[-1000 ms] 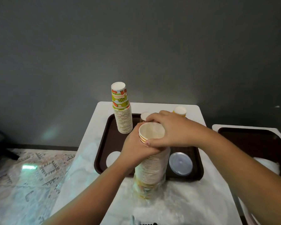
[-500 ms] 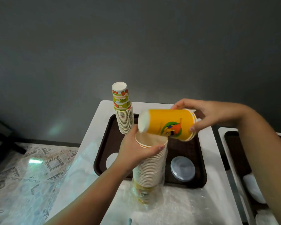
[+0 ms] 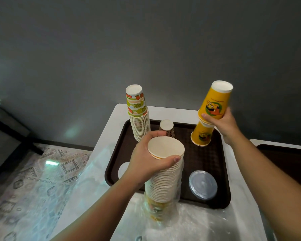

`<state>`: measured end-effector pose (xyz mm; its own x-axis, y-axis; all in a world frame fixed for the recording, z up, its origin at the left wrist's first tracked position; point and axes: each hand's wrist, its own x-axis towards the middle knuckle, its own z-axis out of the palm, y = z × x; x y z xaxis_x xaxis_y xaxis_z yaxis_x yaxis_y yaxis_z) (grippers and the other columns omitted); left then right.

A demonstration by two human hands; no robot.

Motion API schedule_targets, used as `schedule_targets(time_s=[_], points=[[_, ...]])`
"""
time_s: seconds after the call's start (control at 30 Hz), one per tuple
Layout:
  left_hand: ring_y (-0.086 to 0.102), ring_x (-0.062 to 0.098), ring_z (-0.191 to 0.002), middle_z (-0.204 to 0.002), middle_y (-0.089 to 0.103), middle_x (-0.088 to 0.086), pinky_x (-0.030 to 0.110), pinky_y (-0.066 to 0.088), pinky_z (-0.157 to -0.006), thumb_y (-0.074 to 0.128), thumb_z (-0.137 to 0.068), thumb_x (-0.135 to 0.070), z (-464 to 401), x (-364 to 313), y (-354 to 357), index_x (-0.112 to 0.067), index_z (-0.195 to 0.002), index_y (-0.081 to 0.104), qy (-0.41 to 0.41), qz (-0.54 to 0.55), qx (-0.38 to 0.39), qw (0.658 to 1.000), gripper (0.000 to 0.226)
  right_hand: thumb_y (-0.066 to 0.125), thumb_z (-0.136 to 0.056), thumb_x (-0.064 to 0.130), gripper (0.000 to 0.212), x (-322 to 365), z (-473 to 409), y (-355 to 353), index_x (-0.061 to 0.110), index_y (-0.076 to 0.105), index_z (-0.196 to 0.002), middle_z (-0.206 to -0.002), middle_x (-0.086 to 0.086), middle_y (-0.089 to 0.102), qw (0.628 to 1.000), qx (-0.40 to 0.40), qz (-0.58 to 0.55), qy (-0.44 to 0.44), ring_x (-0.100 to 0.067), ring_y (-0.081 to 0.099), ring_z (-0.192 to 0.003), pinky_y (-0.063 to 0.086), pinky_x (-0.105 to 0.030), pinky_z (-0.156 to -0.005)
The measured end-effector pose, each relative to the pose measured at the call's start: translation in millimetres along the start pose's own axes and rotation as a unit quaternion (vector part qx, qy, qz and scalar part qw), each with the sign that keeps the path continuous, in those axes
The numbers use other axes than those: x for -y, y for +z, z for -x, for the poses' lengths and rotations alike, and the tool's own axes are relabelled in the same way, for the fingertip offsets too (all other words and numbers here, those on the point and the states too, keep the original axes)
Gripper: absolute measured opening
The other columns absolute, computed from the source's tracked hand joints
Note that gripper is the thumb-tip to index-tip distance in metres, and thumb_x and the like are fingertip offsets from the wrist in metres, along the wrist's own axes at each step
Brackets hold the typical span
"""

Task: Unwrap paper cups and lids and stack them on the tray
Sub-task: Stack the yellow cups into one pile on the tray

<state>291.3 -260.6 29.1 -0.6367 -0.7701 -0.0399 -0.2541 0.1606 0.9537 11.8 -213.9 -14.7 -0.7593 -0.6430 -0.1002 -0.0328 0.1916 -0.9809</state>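
My left hand (image 3: 146,162) grips the top of a tall stack of nested paper cups (image 3: 165,180), open end up, its lower part still inside clear plastic wrap (image 3: 156,213). My right hand (image 3: 222,122) holds a few yellow cups (image 3: 215,100) upside down, just above a yellow cup stack (image 3: 202,134) that stands inverted on the brown tray (image 3: 205,157). On the tray also stand a tall fruit-print cup stack (image 3: 138,113) and a short dark-patterned cup (image 3: 167,127). A clear lid (image 3: 202,185) and a white lid (image 3: 122,168) lie flat on it.
The tray sits on a white table (image 3: 163,112) against a grey wall. Loose plastic wrap (image 3: 198,223) covers the table's near part. A second brown tray (image 3: 285,159) lies at the right. A patterned floor (image 3: 33,180) shows at the left.
My right hand pulled a few yellow cups off the wrapped stack, turned them upside down and carried them right, over the yellow stack on the tray. My left hand stayed on the wrapped stack.
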Motion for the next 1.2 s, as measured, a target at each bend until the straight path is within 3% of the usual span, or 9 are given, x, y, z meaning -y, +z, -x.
schedule_targets(time_s=[0.43, 0.57, 0.63, 0.7, 0.8, 0.9, 1.0, 1.07, 1.2], points=[[0.056, -0.010, -0.100, -0.106, 0.058, -0.036, 0.010, 0.048, -0.081, 0.077, -0.045, -0.053, 3.2, -3.0, -1.3, -0.030, -0.115, 0.055, 0.029, -0.006, -0.001, 1.000, 0.077, 0.080, -0.073, 0.023, 0.081, -26.5, -9.3, 8.5, 0.024, 0.034, -0.140, -0.132, 0.001, 0.051, 0.996, -0.053, 0.057, -0.036, -0.015, 0.043, -0.126, 0.039, -0.028, -0.092], [0.059, -0.005, -0.102, -0.107, 0.064, -0.022, 0.014, 0.049, -0.085, 0.079, -0.042, -0.053, 4.1, 0.0, -0.2, -0.032, -0.117, 0.055, 0.029, 0.000, -0.008, 1.000, 0.082, 0.076, -0.078, 0.028, 0.066, -6.3, 15.3, 19.0, 0.021, 0.043, -0.134, -0.136, -0.001, 0.048, 0.973, -0.110, 0.155, -0.128, -0.016, 0.044, -0.125, 0.040, -0.031, -0.098], [0.059, -0.004, -0.103, -0.110, 0.063, -0.018, 0.013, 0.048, -0.087, 0.080, -0.040, -0.054, 4.9, 0.9, 0.0, -0.033, -0.119, 0.053, 0.029, 0.002, -0.007, 1.000, 0.085, 0.073, -0.082, 0.024, 0.050, 21.5, 35.3, 23.4, 0.021, 0.050, -0.126, -0.126, 0.001, 0.054, 0.973, -0.034, 0.150, -0.175, -0.011, 0.051, -0.115, 0.042, -0.020, -0.091], [0.058, -0.007, -0.102, -0.110, 0.062, -0.018, 0.009, 0.045, -0.086, 0.079, -0.039, -0.054, 6.5, 0.2, 0.0, -0.032, -0.121, 0.052, 0.037, 0.008, -0.004, 0.999, 0.090, 0.066, -0.086, 0.028, 0.035, 56.9, 62.5, 29.3, 0.023, 0.054, -0.119, -0.112, 0.003, 0.060, 0.967, 0.152, 0.139, -0.152, -0.009, 0.058, -0.103, 0.045, -0.015, -0.088], [0.059, -0.005, -0.103, -0.110, 0.064, -0.016, 0.011, 0.046, -0.087, 0.080, -0.039, -0.053, 9.6, 1.0, 1.1, -0.029, -0.124, 0.052, 0.047, 0.008, -0.003, 0.999, 0.093, 0.046, -0.074, 0.065, 0.063, 98.2, 104.8, 41.4, 0.027, 0.052, -0.124, -0.115, 0.008, 0.058, 0.873, 0.358, 0.305, -0.130, -0.003, 0.057, -0.103, 0.045, -0.015, -0.091], [0.058, -0.009, -0.101, -0.106, 0.063, -0.023, 0.005, 0.043, -0.081, 0.080, -0.039, -0.049, 14.6, -1.0, 1.3, -0.035, -0.122, 0.047, 0.061, 0.002, -0.003, 0.998, 0.090, 0.053, -0.068, 0.076, 0.084, 111.8, 131.4, 52.5, 0.030, 0.040, -0.137, -0.124, 0.012, 0.051, 0.786, 0.364, 0.464, -0.186, -0.005, 0.051, -0.111, 0.043, -0.026, -0.096], [0.056, -0.008, -0.105, -0.113, 0.058, -0.020, 0.004, 0.041, -0.083, 0.081, -0.036, -0.049, 16.3, 1.1, 3.3, -0.029, -0.131, 0.033, 0.059, -0.003, 0.019, 0.998, 0.108, 0.065, -0.070, 0.067, 0.090, 113.5, 141.4, 57.5, 0.027, 0.032, -0.144, -0.132, 0.007, 0.047, 0.751, 0.341, 0.525, -0.209, -0.011, 0.045, -0.120, 0.038, -0.025, -0.099], [0.056, -0.008, -0.105, -0.115, 0.057, -0.018, 0.000, 0.040, -0.080, 0.080, -0.034, -0.052, 16.0, 3.4, 4.1, -0.028, -0.132, 0.032, 0.038, -0.014, 0.033, 0.999, 0.111, 0.065, -0.072, 0.064, 0.082, 114.9, 144.0, 59.5, 0.026, 0.037, -0.140, -0.131, 0.005, 0.048, 0.751, 0.329, 0.530, -0.217, -0.012, 0.047, -0.118, 0.040, -0.029, -0.100], [0.058, -0.015, -0.094, -0.100, 0.064, -0.018, 0.000, 0.041, -0.070, 0.090, -0.052, -0.030, 15.5, 5.7, 3.6, -0.025, -0.118, 0.054, 0.012, -0.031, 0.031, 0.999, 0.075, 0.065, -0.074, 0.061, 0.073, 114.7, 146.1, 62.1, 0.033, 0.039, -0.136, -0.130, 0.008, 0.048, 0.778, 0.318, 0.497, -0.218, -0.010, 0.047, -0.116, 0.041, -0.029, -0.099]])
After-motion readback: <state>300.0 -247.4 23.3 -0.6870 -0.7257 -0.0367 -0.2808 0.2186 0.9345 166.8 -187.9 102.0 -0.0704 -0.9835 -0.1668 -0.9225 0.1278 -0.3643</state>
